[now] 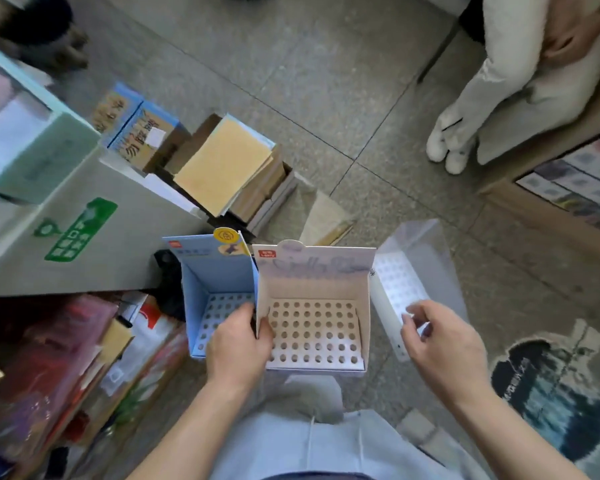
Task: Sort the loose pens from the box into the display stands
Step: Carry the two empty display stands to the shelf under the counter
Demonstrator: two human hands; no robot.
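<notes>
On tiled floor, three display stands, every hole empty: sorting seemingly unstarted. Grips pink stand by its 9 o'clock wall with left hand; right hand loosely curled, empty.

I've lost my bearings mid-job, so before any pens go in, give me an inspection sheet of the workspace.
Surface: grey tiled floor.
Job's things: blue stand, white middle stand and pale right stand side by side. Visible holes are all empty, and no loose pens are seen.
Clutter: stack of books; packaged goods at left; cardboard box at right.
Grippers: left hand pinches the middle stand's left wall. Right hand hovers loosely curled over the right stand, holding nothing.
Cables: nothing seen.
Surroundings: another person's legs at top right.
</notes>
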